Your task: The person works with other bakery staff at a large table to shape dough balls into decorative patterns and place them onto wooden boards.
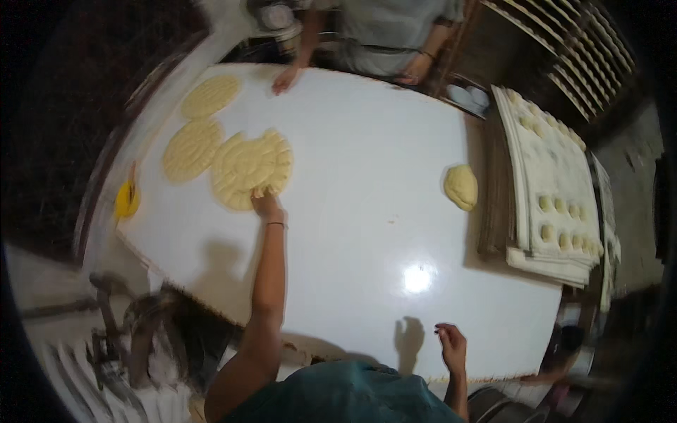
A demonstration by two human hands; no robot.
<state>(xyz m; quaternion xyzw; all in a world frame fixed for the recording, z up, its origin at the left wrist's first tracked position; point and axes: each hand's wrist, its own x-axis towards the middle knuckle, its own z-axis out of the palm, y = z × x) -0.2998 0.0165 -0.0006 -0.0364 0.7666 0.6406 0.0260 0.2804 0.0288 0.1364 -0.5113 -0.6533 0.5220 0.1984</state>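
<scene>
Dough round (247,163) looks soft, tearable; support it underneath. Left hand (266,204) curls at its rim, grip unclear; right hand (453,347), half-open, seemingly empty, well apart from it.

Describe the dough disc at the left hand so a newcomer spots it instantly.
Find the large white table. On its left part, the target dough disc is the rightmost of three flat ones. Unlike the other two discs, it has the left hand at its near edge.

White table (345,233), three dough rounds (252,169), dough lump (461,187), stacked boards (553,166)
</scene>
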